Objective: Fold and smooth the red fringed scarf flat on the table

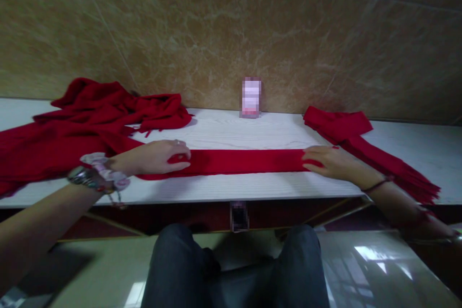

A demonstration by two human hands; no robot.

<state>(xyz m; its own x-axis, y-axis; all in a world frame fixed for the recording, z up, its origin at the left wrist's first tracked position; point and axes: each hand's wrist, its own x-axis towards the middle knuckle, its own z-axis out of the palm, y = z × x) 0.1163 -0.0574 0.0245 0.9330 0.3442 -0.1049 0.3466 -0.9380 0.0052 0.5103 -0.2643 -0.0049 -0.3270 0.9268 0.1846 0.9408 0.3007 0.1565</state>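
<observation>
Brown marbled panelling point(216, 33) backs the scene, and the white worktop point(249, 185) runs along its foot. That surface is shallow, so a careless sweep could drag cloth over the front edge towards the knees point(176, 260) and the floor.

Largest among the cloths is the loose red heap point(86, 130) on the left, rumpled and spread partly beneath the left forearm. Because it lies so close, a sideways pull could shift it or tangle it with the red strip point(249, 161). Whether the two are joined under the wrist, I cannot tell.

The strip lies flat across the middle of the worktop, near its front edge, spanning the space between the hands. Uneven tension could skew its long edges or raise a crease. Over to the right, the fringed red piece point(346, 125) lies bent upon itself, partly behind the right wrist; a backward swing of that arm could disturb its folds.

Both hands are well apart: the left hand point(162, 156) rests on one end region of the strip, the right hand point(327, 160) on the other, fingers curved. Whether they pinch or merely press is unclear; a light hold could let the layers slip.

Smallest, the dangling cord point(117, 197) below the left wrist's scrunchie point(99, 163) and the ring point(177, 142) could snag the weave.
</observation>
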